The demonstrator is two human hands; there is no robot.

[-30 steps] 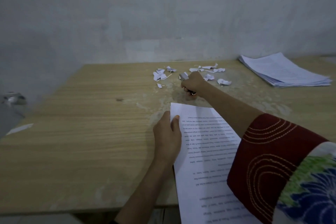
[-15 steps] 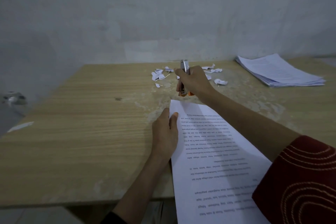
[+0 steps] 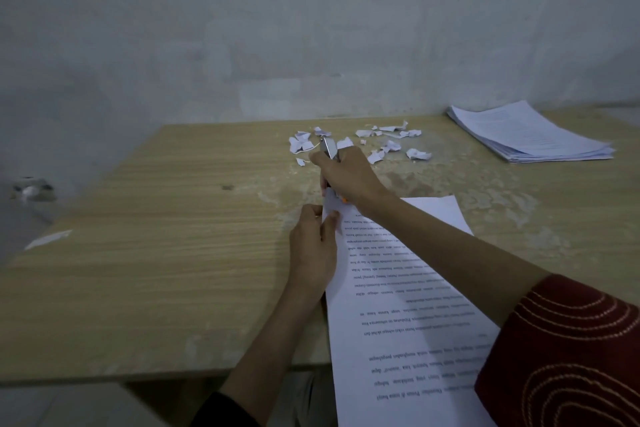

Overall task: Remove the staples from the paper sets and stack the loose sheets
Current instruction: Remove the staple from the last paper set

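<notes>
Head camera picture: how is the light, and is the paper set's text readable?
Head view: light is dim and bluish, without glare on the table; print on the paper set is upside down and too soft to read; the tool in the right hand is slightly blurred.

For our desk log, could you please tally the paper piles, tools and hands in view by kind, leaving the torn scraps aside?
Printed white paper set, corner pinched by the left hand: 1
Stack of loose white sheets at the far right: 1
Silver metal staple remover, gripped in the right hand: 1
Hands: 2
Total: 5
</notes>
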